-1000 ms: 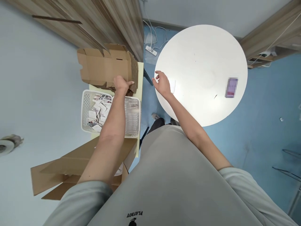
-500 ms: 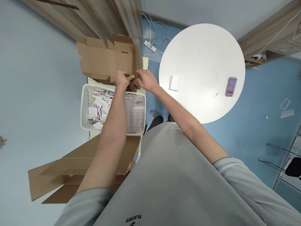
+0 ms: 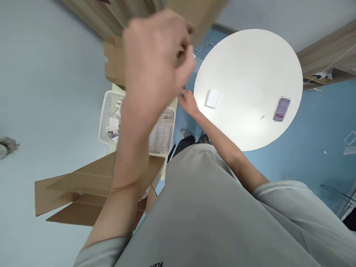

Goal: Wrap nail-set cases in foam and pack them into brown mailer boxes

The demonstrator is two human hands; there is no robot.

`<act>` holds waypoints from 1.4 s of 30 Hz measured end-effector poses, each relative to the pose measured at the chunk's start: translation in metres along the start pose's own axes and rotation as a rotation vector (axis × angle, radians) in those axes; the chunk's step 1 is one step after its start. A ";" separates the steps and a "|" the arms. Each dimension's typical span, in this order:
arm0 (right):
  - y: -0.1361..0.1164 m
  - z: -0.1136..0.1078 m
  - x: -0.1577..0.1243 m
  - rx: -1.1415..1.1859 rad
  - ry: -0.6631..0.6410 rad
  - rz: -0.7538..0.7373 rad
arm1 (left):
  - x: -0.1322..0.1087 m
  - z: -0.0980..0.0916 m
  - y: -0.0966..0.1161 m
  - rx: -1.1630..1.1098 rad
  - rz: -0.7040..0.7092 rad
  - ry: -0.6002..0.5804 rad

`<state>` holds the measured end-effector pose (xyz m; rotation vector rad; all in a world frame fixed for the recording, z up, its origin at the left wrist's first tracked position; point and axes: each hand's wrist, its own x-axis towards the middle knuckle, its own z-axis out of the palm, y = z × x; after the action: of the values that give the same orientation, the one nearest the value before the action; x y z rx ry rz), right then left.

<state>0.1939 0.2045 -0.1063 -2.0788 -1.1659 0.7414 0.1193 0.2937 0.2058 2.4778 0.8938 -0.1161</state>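
The left hand [image 3: 158,55] is blurred, its fingers closed around brown cardboard [image 3: 198,16] held high, seemingly over the bench's [image 3: 174,104] far right corner. Between bench and round table [image 3: 250,89], the right hand [image 3: 189,102] curls its fingers; whether they grip anything I can't tell. Along the bench's front edge, white plastic basketwork [image 3: 103,118] contains white cards [image 3: 114,123] and clear plastic cases [image 3: 160,137].

You've got a loose grey fabric shirt [image 3: 217,207] on, creased in front. Your short left sleeve [image 3: 102,252] and short right sleeve [image 3: 300,207] look paler grey. Black printed lettering [image 3: 157,264] on your chest, cut off, not fully readable. You're in dark trousers [image 3: 185,144], plus a greyish-white shoe [image 3: 184,133]; other foot mostly hidden.
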 end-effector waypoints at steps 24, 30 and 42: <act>0.229 -0.255 -0.255 -0.033 0.342 0.539 | -0.002 0.443 0.051 0.236 0.517 -0.562; 0.284 -0.195 -0.177 0.008 0.101 0.628 | -0.012 0.460 0.041 0.056 0.371 -0.480; 0.273 -0.168 -0.225 -0.024 -0.119 0.457 | -0.008 0.467 0.033 -0.153 0.111 -0.392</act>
<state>0.3573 -0.1467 -0.1671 -2.3788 -0.7619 1.0762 0.1738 0.0418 -0.1848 2.2468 0.5751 -0.4595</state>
